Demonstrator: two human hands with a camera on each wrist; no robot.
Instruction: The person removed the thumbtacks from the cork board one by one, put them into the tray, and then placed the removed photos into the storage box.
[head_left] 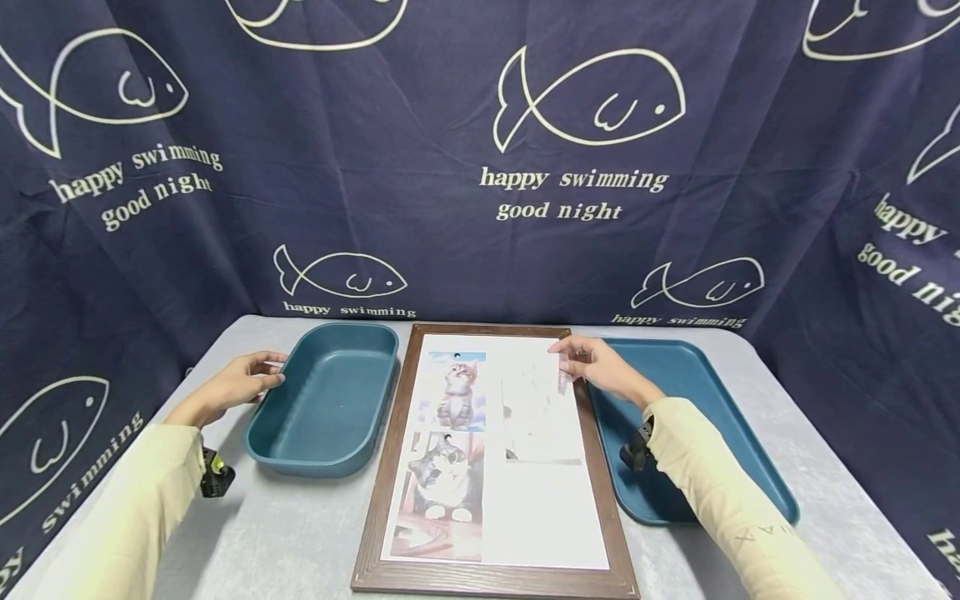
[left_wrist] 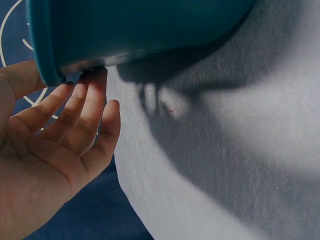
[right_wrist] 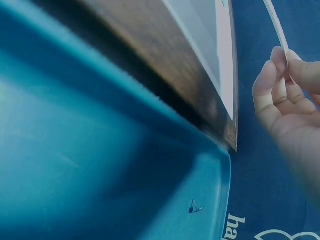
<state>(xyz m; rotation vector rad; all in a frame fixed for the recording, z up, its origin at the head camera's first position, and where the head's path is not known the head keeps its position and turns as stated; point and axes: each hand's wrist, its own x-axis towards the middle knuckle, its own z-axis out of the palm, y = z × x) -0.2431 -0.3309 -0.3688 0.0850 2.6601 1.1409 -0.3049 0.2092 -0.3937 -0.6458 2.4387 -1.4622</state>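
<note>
My left hand (left_wrist: pixel 65 135) is beside a deep teal bin (head_left: pixel 258 446), its loosely extended fingers (left_wrist: pixel 90 107) touching the outer wall near the rim while the thumb goes behind it. My right hand (head_left: pixel 600 367) pinches the upper right corner of a pale photo print (head_left: pixel 540 417). Glare washes out its picture; in the right wrist view only its thin edge (right_wrist: pixel 276 25) shows between thumb and fingers. The print is over the right half of a brown-framed white board (head_left: pixel 547 517). Two kitten photos, an upper one (head_left: pixel 453 396) and a lower one (head_left: pixel 442 500), are tacked down the left half.
A shallow teal tray (head_left: pixel 693 371) lies right of the board, under my right forearm. A small dark pushpin (right_wrist: pixel 194 207) lies in it. The grey tabletop (head_left: pixel 315 542) is enclosed by a navy curtain (head_left: pixel 450 167) with white fish drawings.
</note>
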